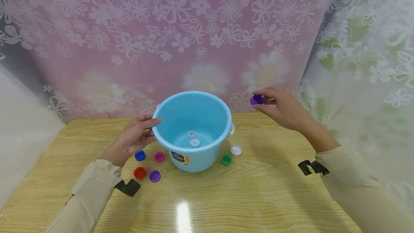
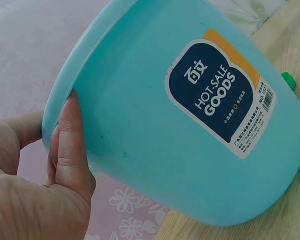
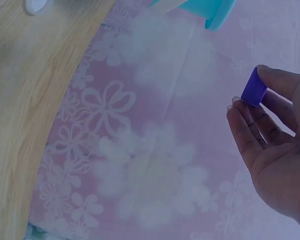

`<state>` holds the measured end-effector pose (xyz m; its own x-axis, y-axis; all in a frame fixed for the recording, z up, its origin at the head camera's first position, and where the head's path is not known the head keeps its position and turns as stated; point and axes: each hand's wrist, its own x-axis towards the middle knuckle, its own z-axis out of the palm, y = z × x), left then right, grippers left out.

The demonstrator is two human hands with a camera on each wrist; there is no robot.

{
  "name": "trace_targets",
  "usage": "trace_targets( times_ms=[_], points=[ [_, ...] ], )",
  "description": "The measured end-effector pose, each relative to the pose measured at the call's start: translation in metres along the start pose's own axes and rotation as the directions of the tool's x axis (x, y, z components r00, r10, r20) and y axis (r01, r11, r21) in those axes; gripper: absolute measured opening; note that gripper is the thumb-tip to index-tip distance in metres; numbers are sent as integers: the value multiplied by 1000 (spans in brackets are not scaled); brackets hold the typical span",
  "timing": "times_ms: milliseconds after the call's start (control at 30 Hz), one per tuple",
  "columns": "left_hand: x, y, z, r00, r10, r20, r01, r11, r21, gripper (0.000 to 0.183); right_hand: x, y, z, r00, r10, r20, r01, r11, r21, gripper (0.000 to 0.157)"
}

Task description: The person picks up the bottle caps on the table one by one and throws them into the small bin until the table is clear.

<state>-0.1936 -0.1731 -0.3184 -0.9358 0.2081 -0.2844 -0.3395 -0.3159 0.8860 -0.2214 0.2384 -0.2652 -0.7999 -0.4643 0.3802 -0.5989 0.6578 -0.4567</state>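
Observation:
A light blue plastic bucket point(image 1: 194, 157) stands on the wooden table, its label facing forward. My left hand point(image 1: 137, 136) grips the bucket's left rim, thumb over the inner side and fingers outside; the left wrist view shows this hand point(image 2: 45, 170) against the bucket wall point(image 2: 125, 130). Up in the air to the right of the bucket, my right hand point(image 1: 279, 107) pinches a purple bottle cap point(image 1: 257, 100) between thumb and fingers. The right wrist view shows the cap point(image 3: 254, 88) side-on. A white disc point(image 1: 195, 142) lies on the bucket's floor.
Left of the bucket lie a blue cap point(image 1: 140, 155), a pink cap point(image 1: 159, 156), a red cap point(image 1: 139, 173) and another purple cap point(image 1: 155, 176). A green cap point(image 1: 226, 159) and a white cap point(image 1: 236, 150) lie to its right. Flowered curtain point(image 1: 200, 53) hangs behind the table.

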Motion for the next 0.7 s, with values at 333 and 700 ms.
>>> trace_targets(
  times_ms=[333, 700],
  points=[
    [-1, 1, 0, 1000, 3, 4, -3, 1000, -5, 30, 27, -17, 13, 999, -35, -10, 35, 999, 17, 35],
    [0, 0, 0, 1000, 3, -6, -3, 1000, -1, 30, 47, -36, 39, 996, -18, 92, 6, 992, 126, 38]
  ],
)
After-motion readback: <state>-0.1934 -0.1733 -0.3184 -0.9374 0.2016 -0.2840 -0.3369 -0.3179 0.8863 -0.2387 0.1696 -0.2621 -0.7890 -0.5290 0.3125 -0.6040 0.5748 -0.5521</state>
